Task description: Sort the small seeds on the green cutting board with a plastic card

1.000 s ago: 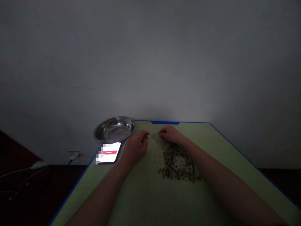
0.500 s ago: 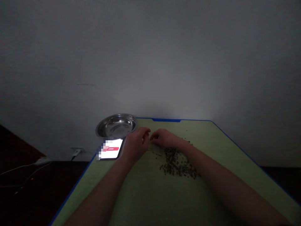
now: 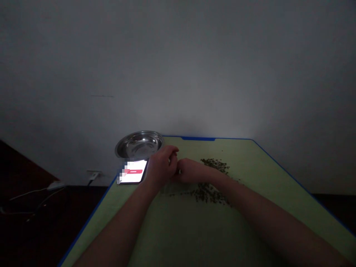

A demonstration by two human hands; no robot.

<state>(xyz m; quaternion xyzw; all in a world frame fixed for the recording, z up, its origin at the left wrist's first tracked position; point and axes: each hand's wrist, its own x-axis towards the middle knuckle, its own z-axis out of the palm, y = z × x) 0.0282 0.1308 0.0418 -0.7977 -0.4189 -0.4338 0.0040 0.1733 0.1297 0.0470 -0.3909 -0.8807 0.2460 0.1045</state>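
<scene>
The scene is dim. My left hand (image 3: 161, 167) rests on the green table top (image 3: 194, 230) with its fingers curled, touching my right hand (image 3: 191, 172), which lies knuckles up beside it with the fingers bent under. What either hand holds is hidden. A loose heap of small dark green seeds (image 3: 207, 193) lies just behind and under my right wrist, and a smaller patch of seeds (image 3: 215, 164) sits farther back.
A shiny steel bowl (image 3: 139, 144) stands at the table's far left corner. A lit phone (image 3: 133, 175) lies in front of it, near my left hand. The table has a blue rim (image 3: 83, 226). A wall socket and cables (image 3: 55, 187) are at the left by the floor.
My right hand slid left and nearer, from the far patch of seeds until it met my left hand. Some seeds trail along that path. The view tilted slightly.
</scene>
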